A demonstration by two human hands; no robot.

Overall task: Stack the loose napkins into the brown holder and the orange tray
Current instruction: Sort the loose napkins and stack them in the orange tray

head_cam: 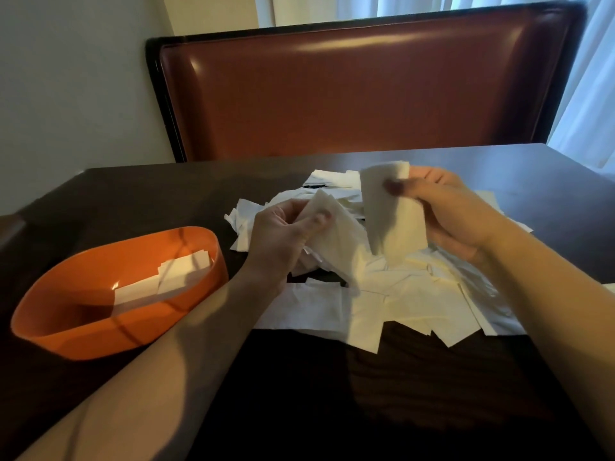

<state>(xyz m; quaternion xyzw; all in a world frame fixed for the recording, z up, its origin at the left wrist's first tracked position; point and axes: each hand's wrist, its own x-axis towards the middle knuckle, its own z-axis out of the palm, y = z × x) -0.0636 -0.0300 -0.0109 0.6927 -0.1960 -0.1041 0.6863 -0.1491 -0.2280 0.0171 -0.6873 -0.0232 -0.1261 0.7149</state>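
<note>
Head view: left hand [283,234] pinches a folded white paper napkin [336,241], and right hand [456,207] pinches a second white napkin sheet [392,221], both above the loose white napkin pile [382,301] on the dark wooden table [299,394]. The oval orange plastic tray [66,327] sits at near left, holding a few stacked napkins [159,281]. The brown holder is not seen.

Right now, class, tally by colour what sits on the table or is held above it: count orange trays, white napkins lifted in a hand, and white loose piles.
Orange tray: 1
White napkin held in the left hand: 1
White napkin held in the right hand: 1
White loose pile: 1
Total: 4
</note>
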